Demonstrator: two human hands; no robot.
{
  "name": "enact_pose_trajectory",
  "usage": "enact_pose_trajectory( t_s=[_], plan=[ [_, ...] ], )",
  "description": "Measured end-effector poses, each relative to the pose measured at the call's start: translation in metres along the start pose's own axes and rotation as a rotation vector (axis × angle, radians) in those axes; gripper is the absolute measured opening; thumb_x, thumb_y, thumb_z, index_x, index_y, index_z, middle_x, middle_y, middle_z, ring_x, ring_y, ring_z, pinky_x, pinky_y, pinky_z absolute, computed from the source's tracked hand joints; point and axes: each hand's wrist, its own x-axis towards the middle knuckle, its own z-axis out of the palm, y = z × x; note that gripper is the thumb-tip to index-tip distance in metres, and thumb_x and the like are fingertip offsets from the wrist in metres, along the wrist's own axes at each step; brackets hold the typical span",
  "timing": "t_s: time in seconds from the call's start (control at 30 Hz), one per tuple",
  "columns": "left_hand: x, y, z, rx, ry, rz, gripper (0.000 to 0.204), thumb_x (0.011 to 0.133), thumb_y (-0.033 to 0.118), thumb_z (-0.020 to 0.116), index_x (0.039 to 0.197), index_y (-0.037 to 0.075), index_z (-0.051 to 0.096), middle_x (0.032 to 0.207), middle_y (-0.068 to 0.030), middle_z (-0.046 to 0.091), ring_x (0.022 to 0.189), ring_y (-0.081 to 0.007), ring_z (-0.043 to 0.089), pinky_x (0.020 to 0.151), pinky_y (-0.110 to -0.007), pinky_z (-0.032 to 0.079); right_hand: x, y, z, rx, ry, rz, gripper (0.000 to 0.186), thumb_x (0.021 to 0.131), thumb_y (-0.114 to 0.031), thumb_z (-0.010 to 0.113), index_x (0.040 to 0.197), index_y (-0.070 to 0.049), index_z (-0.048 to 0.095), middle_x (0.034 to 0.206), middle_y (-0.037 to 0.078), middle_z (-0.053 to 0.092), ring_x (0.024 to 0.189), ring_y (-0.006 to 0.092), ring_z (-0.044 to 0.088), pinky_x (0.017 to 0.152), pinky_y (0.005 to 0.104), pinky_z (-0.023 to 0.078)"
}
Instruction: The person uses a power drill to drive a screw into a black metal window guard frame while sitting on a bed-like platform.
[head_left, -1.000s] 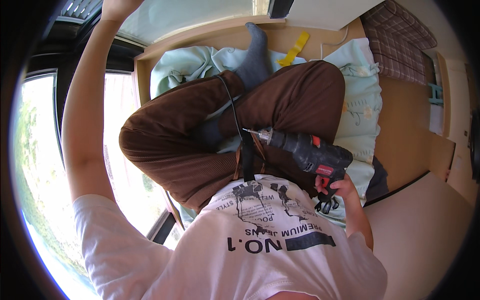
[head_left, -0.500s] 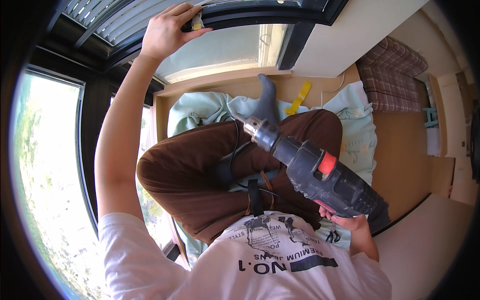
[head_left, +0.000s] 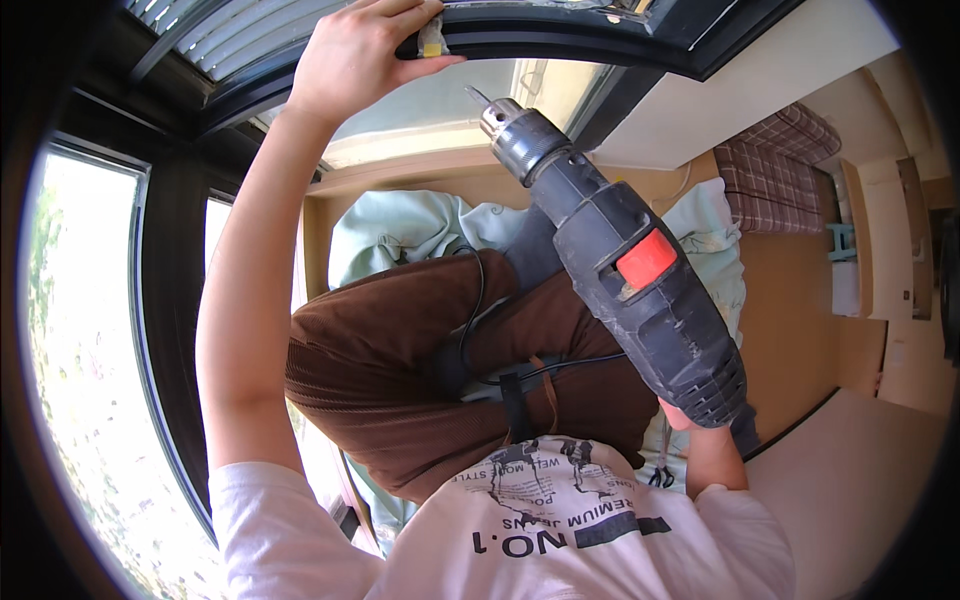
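Note:
My left hand [head_left: 370, 50] is raised to the black window frame [head_left: 680, 40], its fingers gripping the frame at a small translucent piece with a yellow patch [head_left: 432, 42]. My right hand [head_left: 690, 415], mostly hidden behind the tool, holds a black drill [head_left: 640, 300] with a red switch. The drill points up toward the frame, its bit [head_left: 475, 96] just below and to the right of my left hand, not touching the frame. A black cord [head_left: 468, 335] trails over my crossed legs [head_left: 390, 360].
I sit cross-legged on pale green fabric [head_left: 380, 225] on a wooden ledge with raised edges. Window panes [head_left: 90, 330] are at left, a white wall [head_left: 740, 90] at upper right. A plaid cushioned seat [head_left: 765, 185] and scissors [head_left: 662, 475] lie to the right.
The drill has risen from over my lap and tilted up toward the window frame. My left hand has come into view on the frame, and the frame shows more at the top.

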Motion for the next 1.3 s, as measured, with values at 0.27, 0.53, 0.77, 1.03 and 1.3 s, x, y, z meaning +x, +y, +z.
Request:
enact_pose_trajectory(
  t_s=[0.27, 0.53, 0.77, 1.03, 1.3],
  plan=[
    [0.006, 0.009, -0.018, -0.142, -0.039, -0.018, 0.06, 0.081, 0.049, 0.083, 0.118, 0.001, 0.076, 0.107, -0.0108, 0.073, 0.097, -0.0323, 0.071, 0.082, -0.041, 0.059, -0.027, -0.023, -0.021, 0.478, -0.125, 0.359, 0.059, 0.079, -0.015, 0.07, 0.132, 0.008, 0.06, 0.112, 0.025, 0.071, 0.078, 0.0287, 0.07, 0.072, 0.0357, 0.057],
    [0.009, 0.007, -0.017, -0.147, -0.054, -0.041, 0.061, 0.078, 0.046, 0.085, 0.117, 0.0, 0.077, 0.108, -0.0124, 0.073, 0.096, -0.0336, 0.071, 0.084, -0.042, 0.059, -0.185, 0.068, -0.039, 1.434, -0.282, 1.094, 0.064, 0.073, -0.016, 0.073, 0.131, 0.008, 0.061, 0.106, 0.027, 0.072, 0.069, 0.031, 0.067, 0.062, 0.0383, 0.055],
    [0.005, 0.006, -0.014, -0.152, -0.067, -0.089, 0.062, 0.077, 0.044, 0.088, 0.116, -0.003, 0.076, 0.107, -0.0142, 0.073, 0.093, -0.0364, 0.072, 0.082, -0.043, 0.06, -0.186, 0.114, -0.062, 0.979, -0.563, 0.956, 0.069, 0.079, -0.003, 0.084, 0.143, 0.001, 0.06, 0.144, 0.017, 0.064, 0.131, 0.0299, 0.063, 0.108, 0.0421, 0.052],
    [0.004, 0.003, -0.014, -0.122, -0.026, -0.035, 0.059, 0.077, 0.043, 0.089, 0.114, -0.002, 0.076, 0.104, -0.0132, 0.073, 0.089, -0.0362, 0.072, 0.078, -0.043, 0.059, 0.152, 0.043, 0.021, 0.146, -0.476, -0.093, 0.007, 0.096, -0.003, 0.071, 0.102, 0.001, 0.073, 0.091, 0.009, 0.071, 0.084, 0.0206, 0.069, 0.078, 0.0313, 0.054],
    [0.01, 0.004, -0.011, -0.168, -0.002, -0.028, 0.058, 0.076, 0.042, 0.089, 0.112, -0.001, 0.076, 0.102, -0.0125, 0.072, 0.086, -0.0361, 0.072, 0.076, -0.043, 0.059, 0.255, 0.099, 0.302, -0.067, -0.722, -0.723, 0.013, 0.092, -0.013, 0.064, 0.089, -0.007, 0.075, 0.093, 0.011, 0.072, 0.095, 0.0349, 0.072, 0.083, 0.0477, 0.058]
  ],
)
